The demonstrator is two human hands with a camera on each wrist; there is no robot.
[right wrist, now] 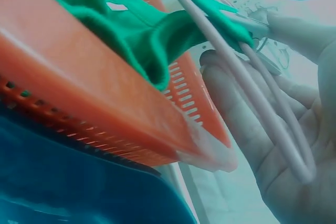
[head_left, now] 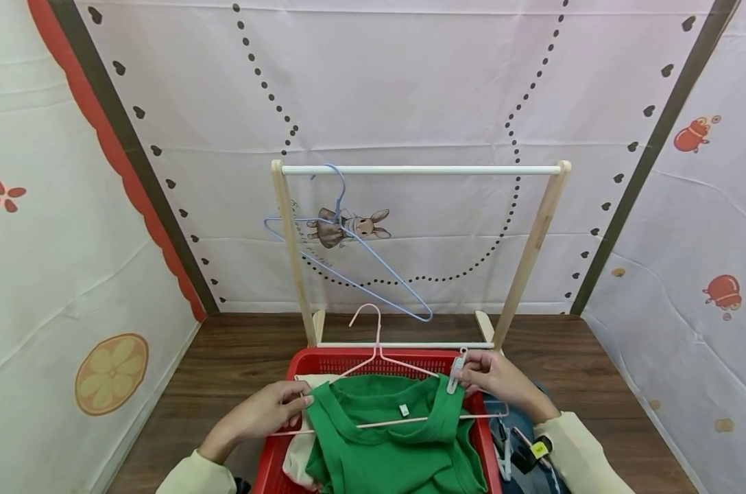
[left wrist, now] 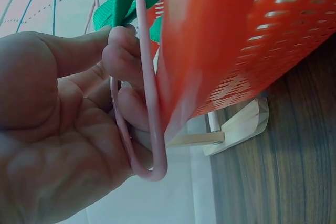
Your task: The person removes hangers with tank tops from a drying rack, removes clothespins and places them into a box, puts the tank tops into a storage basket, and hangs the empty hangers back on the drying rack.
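A green sleeveless top [head_left: 404, 449] hangs on a pink hanger [head_left: 378, 337] above a red basket [head_left: 491, 453]. With thumb and fingers, my left hand [head_left: 268, 415] pinches the top's left shoulder strap. The hanger's left end passes by its fingers, as the left wrist view shows. At the right strap, my right hand [head_left: 505, 381] pinches a pale clothespin [head_left: 454, 377], which lies over the strap and the hanger's arm. Whether its jaws grip the cloth I cannot tell. In the right wrist view, the hanger's right end [right wrist: 294, 161] crosses in front of the palm.
Behind the basket stands a wooden rack with a white rail [head_left: 422, 170], and a blue hanger [head_left: 382, 261] hangs from it at the left. A blue tub [head_left: 515, 480] with clothespins and a black item with a yellow label [head_left: 539, 449] sits right of the basket. Cream cloth [head_left: 299, 456] lies under the top.
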